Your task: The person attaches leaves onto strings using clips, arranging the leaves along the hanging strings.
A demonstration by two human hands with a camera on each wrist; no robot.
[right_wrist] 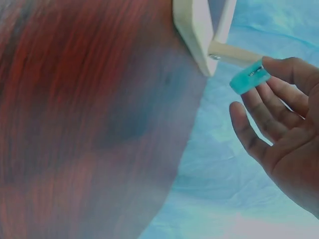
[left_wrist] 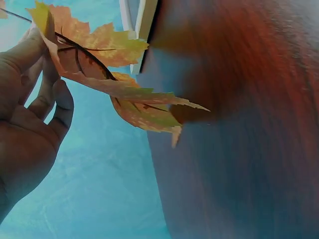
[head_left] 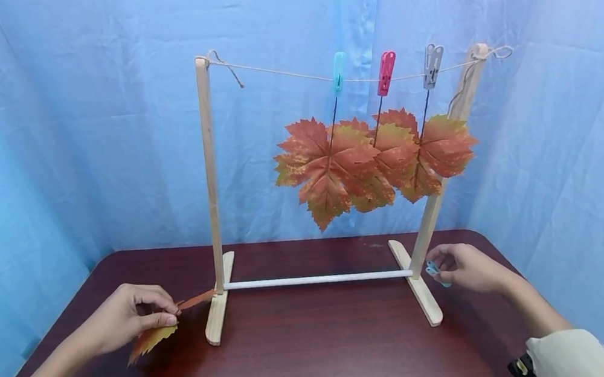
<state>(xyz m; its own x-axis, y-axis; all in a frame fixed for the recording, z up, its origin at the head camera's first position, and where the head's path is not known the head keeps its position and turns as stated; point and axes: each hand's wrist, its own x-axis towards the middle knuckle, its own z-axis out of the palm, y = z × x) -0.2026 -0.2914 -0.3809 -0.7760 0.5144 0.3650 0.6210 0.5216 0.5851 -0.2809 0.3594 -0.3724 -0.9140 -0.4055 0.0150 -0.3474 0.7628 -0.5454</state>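
On the left, my left hand point(head_left: 138, 310) pinches an orange and yellow artificial maple leaf point(left_wrist: 94, 79) between thumb and fingers, just above the table beside the stand's left foot. My right hand point(head_left: 468, 266) holds a light blue clothespin point(right_wrist: 250, 78) by the thumb and fingertips, right of the stand's right post. Between two wooden posts runs a string point(head_left: 291, 73). From it hang three similar leaves, the leftmost leaf point(head_left: 327, 168) overlapping its neighbour. A turquoise clothespin point(head_left: 339, 72), a pink clothespin point(head_left: 386, 73) and a grey clothespin point(head_left: 433, 66) grip their stems.
The stand's left post point(head_left: 211, 179) is upright, while its right post point(head_left: 430, 218) appears slanted. A white rod point(head_left: 316, 280) joins them low down. Wooden feet rest on the dark red table point(head_left: 317, 351). Blue curtains point(head_left: 128, 138) surround the table at the back and sides.
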